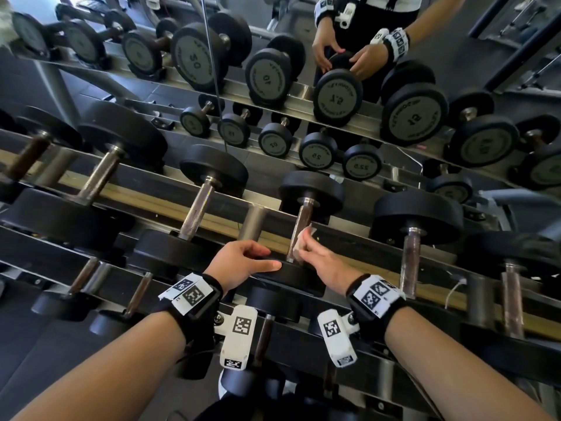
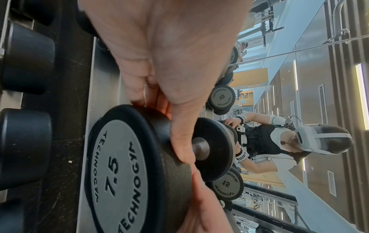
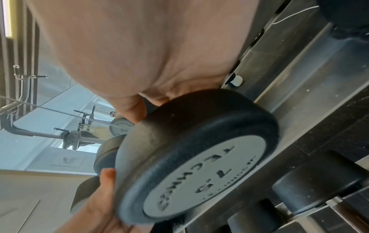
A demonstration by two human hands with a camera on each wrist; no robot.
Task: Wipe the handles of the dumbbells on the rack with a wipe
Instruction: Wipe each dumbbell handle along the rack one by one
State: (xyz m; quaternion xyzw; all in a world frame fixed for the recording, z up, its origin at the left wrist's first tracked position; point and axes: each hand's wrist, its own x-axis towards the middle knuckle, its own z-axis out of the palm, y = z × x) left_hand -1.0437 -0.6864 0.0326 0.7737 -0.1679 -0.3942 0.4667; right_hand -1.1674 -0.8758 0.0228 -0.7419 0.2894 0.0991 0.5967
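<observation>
A black 7.5 dumbbell (image 1: 312, 189) lies on the rack's upper tier, its brown metal handle (image 1: 303, 217) running away from me. My right hand (image 1: 305, 249) pinches a white wipe (image 1: 307, 235) against the near end of that handle. My left hand (image 1: 267, 259) grips the dumbbell's near head (image 1: 291, 278), thumb along its edge. In the left wrist view the left hand (image 2: 169, 113) curls over the head marked 7.5 (image 2: 119, 165). The right wrist view shows the right hand's palm (image 3: 139, 63) above the same head (image 3: 199, 157); fingertips and wipe are hidden there.
Neighbouring dumbbells sit close on both sides, one to the left (image 1: 197, 208) and one to the right (image 1: 409, 256). Smaller dumbbells (image 1: 264, 335) fill the lower tier under my wrists. A mirror (image 1: 334, 95) behind the rack reflects the weights and me.
</observation>
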